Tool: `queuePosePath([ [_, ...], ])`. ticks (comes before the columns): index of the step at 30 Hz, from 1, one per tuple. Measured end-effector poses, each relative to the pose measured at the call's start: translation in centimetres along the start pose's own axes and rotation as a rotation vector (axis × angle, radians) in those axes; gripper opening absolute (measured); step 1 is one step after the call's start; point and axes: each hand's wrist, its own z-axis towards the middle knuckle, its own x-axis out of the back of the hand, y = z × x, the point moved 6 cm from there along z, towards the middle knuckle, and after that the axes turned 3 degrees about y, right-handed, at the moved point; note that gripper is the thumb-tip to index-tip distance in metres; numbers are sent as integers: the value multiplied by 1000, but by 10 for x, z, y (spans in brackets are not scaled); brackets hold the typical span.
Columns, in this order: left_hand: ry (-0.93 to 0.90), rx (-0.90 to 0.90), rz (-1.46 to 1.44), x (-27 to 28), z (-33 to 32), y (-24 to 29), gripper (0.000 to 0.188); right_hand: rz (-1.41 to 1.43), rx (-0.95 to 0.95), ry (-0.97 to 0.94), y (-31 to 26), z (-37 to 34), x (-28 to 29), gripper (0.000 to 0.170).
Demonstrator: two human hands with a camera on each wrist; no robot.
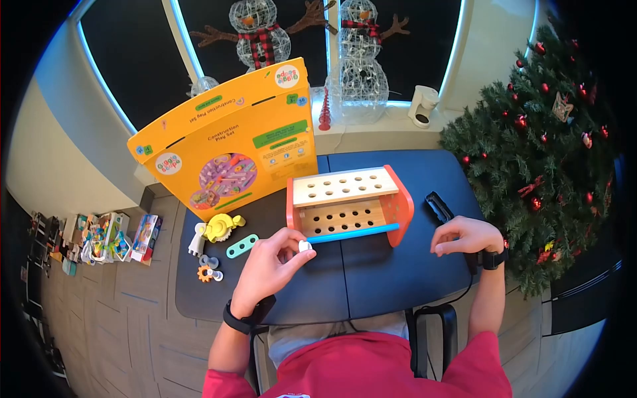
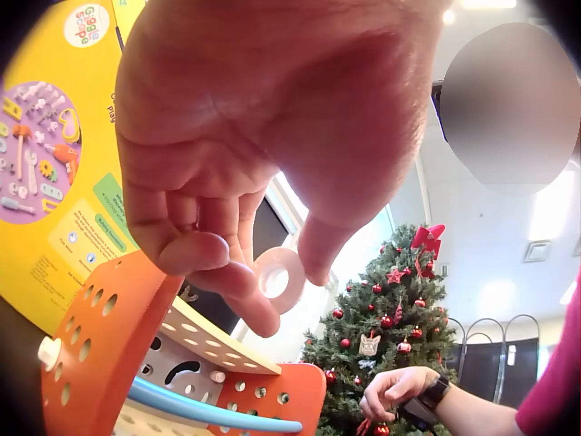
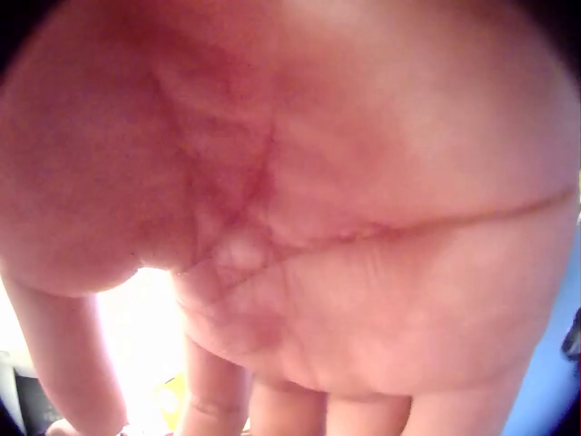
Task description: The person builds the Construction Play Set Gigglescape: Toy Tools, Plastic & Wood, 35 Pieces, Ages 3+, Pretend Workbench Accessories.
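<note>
The head view is fairly bright and mostly sharp, but its wide lens bows the edges of the table (image 1: 398,285) and blackens the picture's corners. Past the table's far edge, blue-white light lines the frames (image 1: 186,38) of dark windows (image 1: 129,53). In the left wrist view, ceiling lights (image 2: 551,213) burn out to white, the left hand (image 2: 272,136) is shaded, and a blurred oval (image 2: 513,104) covers the upper right. In the right wrist view, the right hand (image 3: 300,227) is soft, with white glare beside the thumb (image 3: 64,354).
</note>
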Motion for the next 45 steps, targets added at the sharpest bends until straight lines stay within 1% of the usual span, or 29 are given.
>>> queuePosePath([
  [1,22,-14,-19,0,0,-1,23,70,-1,78,12,-7,5,18],
  [2,45,-28,-38,1,0,0,27,72,-2,78,19,-15,8,18],
  [4,17,-4,3,3,0,2,23,213,-131,266,39,-37,28,17],
  [5,-10,20,44,4,-1,2,20,206,-133,321,45,-50,40,16],
  [8,18,-1,50,9,-1,6,21,199,-119,502,51,-84,78,15],
  [9,18,-2,50,8,-2,7,21,172,-130,523,49,-93,88,15],
  [11,76,-44,29,12,-2,10,25,117,-142,558,39,-109,106,14],
  [14,59,-20,3,13,0,9,25,50,-119,620,11,-120,128,13],
  [16,55,-21,-12,11,1,10,26,24,7,654,-26,-113,132,13],
  [17,50,-20,-26,10,2,11,26,26,44,673,-50,-108,130,16],
  [18,50,-20,-26,8,3,11,26,28,108,689,-74,-101,125,18],
  [20,45,-43,-9,4,5,11,26,77,364,692,-110,-80,110,18],
  [21,46,-44,-7,2,5,12,26,92,460,633,-127,-67,99,16],
  [22,34,-29,-28,-1,5,11,22,105,556,572,-144,-55,88,14],
  [23,22,-14,-50,-3,5,10,18,133,612,516,-155,-41,77,13],
  [26,45,-23,-82,-6,5,11,17,285,765,387,-177,5,41,10],
  [27,47,-25,-80,-8,4,9,17,393,760,340,-180,21,26,11],
  [29,126,-43,-237,-7,4,6,22,607,766,244,-181,52,-5,13],
  [30,128,-43,-236,-8,3,9,22,715,775,196,-179,68,-21,14],
  [32,190,-1,-454,-5,2,12,18,881,856,172,-171,96,-52,15],
  [34,198,18,-497,0,1,9,18,954,860,281,-161,118,-78,15],
  [35,205,39,-542,2,0,7,17,976,839,367,-156,125,-91,14],
  [38,184,75,-483,4,-1,-4,19,957,792,501,-138,140,-126,13],
  [39,178,79,-443,3,-1,-12,20,1018,787,482,-129,148,-140,17],
  [40,180,81,-442,2,-2,-16,20,1019,787,479,-127,150,-147,17],
  [42,154,126,-416,-2,-2,-22,21,1099,705,497,-121,153,-157,22],
  [43,133,175,-331,-5,-3,-21,22,1147,593,496,-115,155,-164,25],
  [44,131,174,-330,-7,-3,-22,22,1147,593,498,-113,155,-165,25],
  [45,153,176,-309,-9,-2,-25,23,1162,506,451,-107,159,-169,25],
])
